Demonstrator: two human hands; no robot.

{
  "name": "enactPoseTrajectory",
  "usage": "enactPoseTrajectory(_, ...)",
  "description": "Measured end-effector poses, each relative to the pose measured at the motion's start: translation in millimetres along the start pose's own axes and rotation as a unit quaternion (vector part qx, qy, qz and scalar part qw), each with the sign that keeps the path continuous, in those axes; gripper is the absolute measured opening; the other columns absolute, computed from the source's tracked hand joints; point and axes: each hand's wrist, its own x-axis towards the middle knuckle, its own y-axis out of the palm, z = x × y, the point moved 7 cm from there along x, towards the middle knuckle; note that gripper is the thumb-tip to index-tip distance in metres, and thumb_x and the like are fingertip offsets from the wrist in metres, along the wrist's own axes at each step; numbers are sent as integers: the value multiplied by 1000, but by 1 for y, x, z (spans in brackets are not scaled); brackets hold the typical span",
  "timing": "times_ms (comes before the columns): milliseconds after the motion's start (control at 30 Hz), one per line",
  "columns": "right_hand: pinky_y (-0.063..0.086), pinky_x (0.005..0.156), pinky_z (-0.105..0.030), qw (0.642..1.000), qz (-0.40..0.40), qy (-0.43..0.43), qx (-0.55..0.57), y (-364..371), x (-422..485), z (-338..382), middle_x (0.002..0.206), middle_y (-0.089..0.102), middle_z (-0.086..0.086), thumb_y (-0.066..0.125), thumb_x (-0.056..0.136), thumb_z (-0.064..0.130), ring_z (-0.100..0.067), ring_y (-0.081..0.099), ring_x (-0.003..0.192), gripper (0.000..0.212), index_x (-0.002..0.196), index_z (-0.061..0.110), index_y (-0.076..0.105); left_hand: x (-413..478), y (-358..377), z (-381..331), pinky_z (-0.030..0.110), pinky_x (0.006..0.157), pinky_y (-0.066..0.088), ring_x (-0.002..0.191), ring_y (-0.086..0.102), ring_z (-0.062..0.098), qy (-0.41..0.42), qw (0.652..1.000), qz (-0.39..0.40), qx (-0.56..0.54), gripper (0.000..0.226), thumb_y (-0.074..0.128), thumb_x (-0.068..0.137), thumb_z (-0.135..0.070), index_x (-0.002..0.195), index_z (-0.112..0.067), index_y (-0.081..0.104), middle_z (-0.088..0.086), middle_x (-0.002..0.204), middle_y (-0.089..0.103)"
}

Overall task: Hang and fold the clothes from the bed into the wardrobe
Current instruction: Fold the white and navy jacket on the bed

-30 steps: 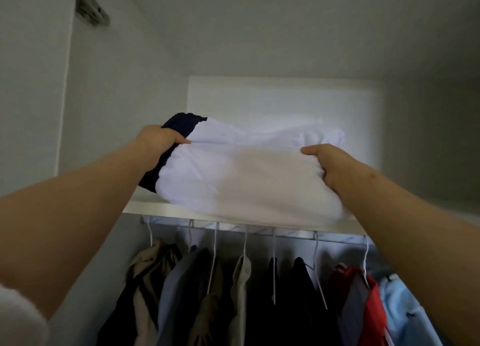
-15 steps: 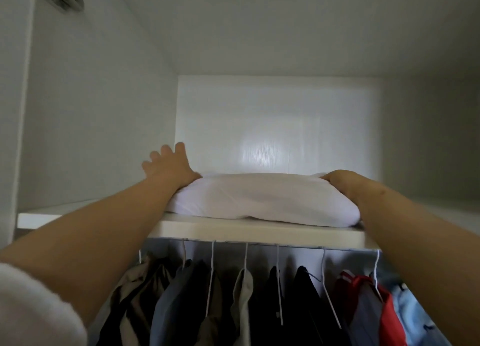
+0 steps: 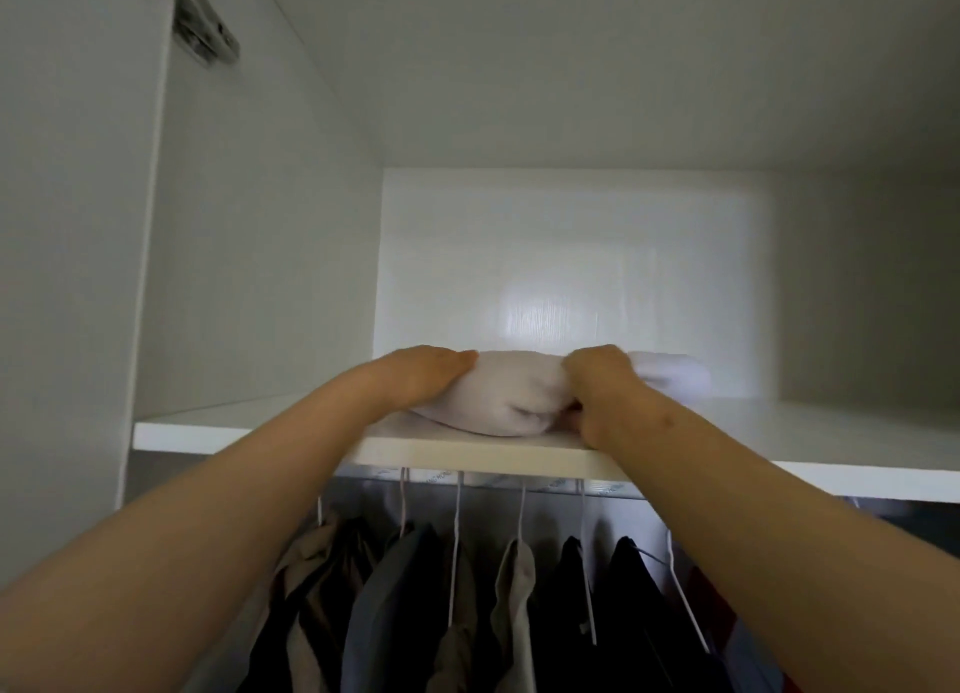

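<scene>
Folded white garment (image 3: 498,401) sits near top shelf (image 3: 208,432) front lip, left hand (image 3: 421,375) pressing flat-fingered on its 9 o'clock end, right hand (image 3: 602,380) curled into its 3 o'clock fold; snagged fingers on withdrawal could drag it off, unfolding.

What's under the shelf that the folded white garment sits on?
Under the shelf, below the folded white garment, a rail carries dark, grey and beige clothes on white hangers. The right arm covers the rail's right end.
</scene>
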Motion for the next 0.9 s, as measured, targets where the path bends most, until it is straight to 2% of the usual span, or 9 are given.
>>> enactPoseTrajectory(100,58,62,-27,981,187,-40,-25,42,-34,23,81,69,-12,52,93,19,-19,67,68,15,101,6,55,-8,-30,32,30,96,35,120,48,23,-95,994,-37,26,39,30,101,-31,132,-14,47,8,138,48)
enactPoseTrajectory(167,50,46,-20,977,136,-153,-65,28,-36,44,62,68,-3,54,92,25,-14,63,52,15,97,13,62,-13,-42,38,27,85,35,104,49,16,-66,995,-67,-34,35,34,99,-34,122,-20,57,1,132,53)
enactPoseTrajectory(267,43,65,-24,857,-124,-360,-346,6,-34,79,90,64,6,50,92,34,-17,58,84,20,103,27,65,-26,-39,26,26,89,30,110,46,10,64,996,-50,-38,42,37,94,-50,130,-31,49,-7,134,49)
enactPoseTrajectory(367,36,98,-37,779,25,-297,-552,36,-15,51,134,49,2,48,89,52,-23,44,118,41,126,35,52,-37,-22,21,32,91,41,110,53,17,131,987,2,92,38,49,92,-40,129,-33,48,-6,124,57)
enactPoseTrajectory(433,36,93,-29,760,137,-253,-583,45,-12,29,133,51,3,51,89,47,-18,48,109,46,131,29,47,-37,-30,38,33,83,46,97,58,18,88,985,-21,146,28,51,90,-22,116,-29,59,-2,111,64)
enactPoseTrajectory(567,35,74,-20,733,84,-332,-587,53,-13,36,119,60,-1,51,90,14,-13,48,91,38,126,25,54,-40,-45,59,28,72,38,80,53,17,28,959,-95,266,26,48,84,-8,96,-26,63,-2,97,67)
enactPoseTrajectory(667,36,68,-13,776,181,-331,-505,70,-19,38,114,61,2,53,86,9,-12,50,89,36,118,24,62,-43,-56,74,29,77,39,85,54,15,-16,965,-43,256,22,50,83,-13,94,-27,63,-4,101,65)
enactPoseTrajectory(800,42,77,-24,927,183,-199,-258,54,-15,52,120,60,2,54,87,45,-15,55,104,34,105,20,68,-60,-72,65,16,81,36,103,53,2,37,985,9,-169,17,54,79,-32,89,-35,67,-22,107,60)
enactPoseTrajectory(900,41,80,-24,885,136,-191,-402,76,-5,41,127,51,-5,40,95,47,-16,52,99,50,126,11,53,-52,-51,64,24,100,29,128,41,14,18,1000,14,-1,36,31,98,-43,129,-37,49,-15,139,44)
